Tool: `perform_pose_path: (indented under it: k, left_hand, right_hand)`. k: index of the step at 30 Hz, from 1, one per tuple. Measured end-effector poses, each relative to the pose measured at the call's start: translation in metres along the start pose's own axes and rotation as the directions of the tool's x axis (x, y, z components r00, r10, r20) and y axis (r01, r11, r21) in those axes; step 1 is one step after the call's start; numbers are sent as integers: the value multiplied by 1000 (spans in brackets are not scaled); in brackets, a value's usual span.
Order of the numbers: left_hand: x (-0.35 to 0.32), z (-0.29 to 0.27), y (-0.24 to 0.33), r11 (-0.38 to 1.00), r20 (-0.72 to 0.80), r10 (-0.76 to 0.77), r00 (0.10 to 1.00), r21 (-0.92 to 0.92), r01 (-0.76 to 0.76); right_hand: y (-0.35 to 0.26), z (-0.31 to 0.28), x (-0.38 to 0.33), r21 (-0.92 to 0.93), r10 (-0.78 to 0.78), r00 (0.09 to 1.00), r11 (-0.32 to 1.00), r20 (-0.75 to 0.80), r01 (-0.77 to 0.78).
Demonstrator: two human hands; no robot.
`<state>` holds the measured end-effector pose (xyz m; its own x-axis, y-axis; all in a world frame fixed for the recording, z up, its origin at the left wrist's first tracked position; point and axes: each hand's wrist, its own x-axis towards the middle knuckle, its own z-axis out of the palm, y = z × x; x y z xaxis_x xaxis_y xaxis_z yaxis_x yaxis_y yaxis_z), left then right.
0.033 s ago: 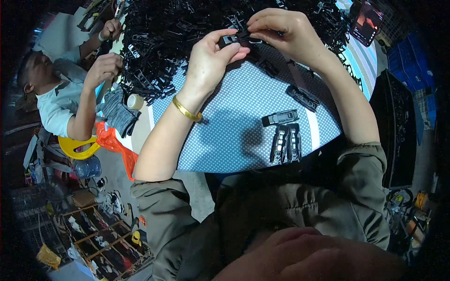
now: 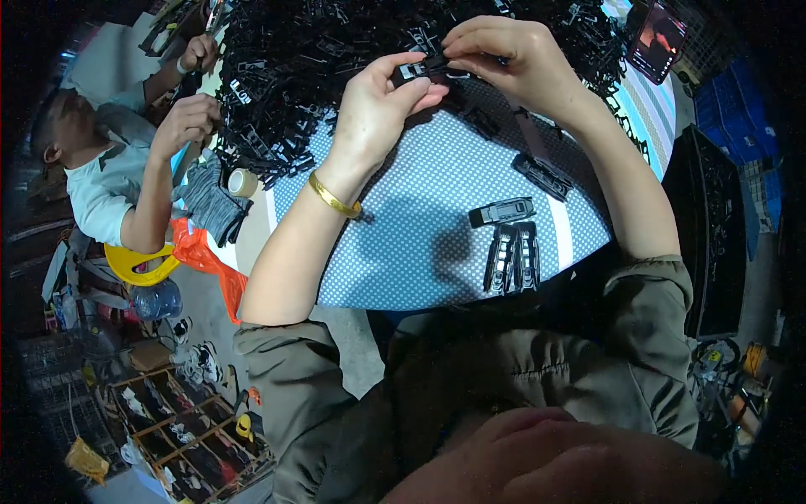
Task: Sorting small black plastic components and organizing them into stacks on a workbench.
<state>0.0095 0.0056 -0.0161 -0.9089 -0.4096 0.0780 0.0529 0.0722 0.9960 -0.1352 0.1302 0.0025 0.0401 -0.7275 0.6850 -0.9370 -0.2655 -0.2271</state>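
Note:
Between the thumb and fingers of my left hand (image 2: 378, 105) is a small black plastic part (image 2: 415, 70) with a lighter, shiny patch. My right hand (image 2: 516, 63) pinches at the part's right end; its fingertips hide what exactly they grip there. Both hands are over the near edge of a big heap of black plastic pieces (image 2: 311, 50). Closer to me on the patterned cloth (image 2: 386, 252) lie several long black plastic parts: one crosswise (image 2: 501, 212), two side by side (image 2: 513, 256), and another tilted (image 2: 542, 175) near my right forearm.
Across the left side a co-worker (image 2: 109, 185) sits with both hands at the heap. A tape roll (image 2: 243, 182), a grey knitted cloth (image 2: 210, 202) and a red plastic bag (image 2: 210, 260) are by the left edge. A lit phone (image 2: 657, 40) stands at the far right, near blue crates (image 2: 739, 109).

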Motion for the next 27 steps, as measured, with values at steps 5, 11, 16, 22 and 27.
perform_pose_path:
  k: [5, 11, 16, 22, 27]
  left_hand:
    - [-2, 1, -2, 995, 2, -41, 999, -86, 41]
    - [-1, -1, -6, 959, 63, -8, 998, -281, 26]
    - [1, -6, -8, 872, 132, 61, 989, -489, 11]
    - [-1, -7, 1, 932, 100, 112, 989, -355, -70]
    - [4, -9, -1, 918, 62, -18, 998, -394, 41]
  right_hand:
    - [1, 12, -2, -8, -41, 999, 999, -29, 41]
    - [0, 20, -4, -134, -155, 986, 980, -66, 145]
    - [-17, 9, 12, -350, -416, 898, 870, -141, 348]
    - [-8, -4, 10, 690, 531, 847, 623, -27, -369]
    - [19, -13, -4, -395, 541, 811, 811, 225, -431]
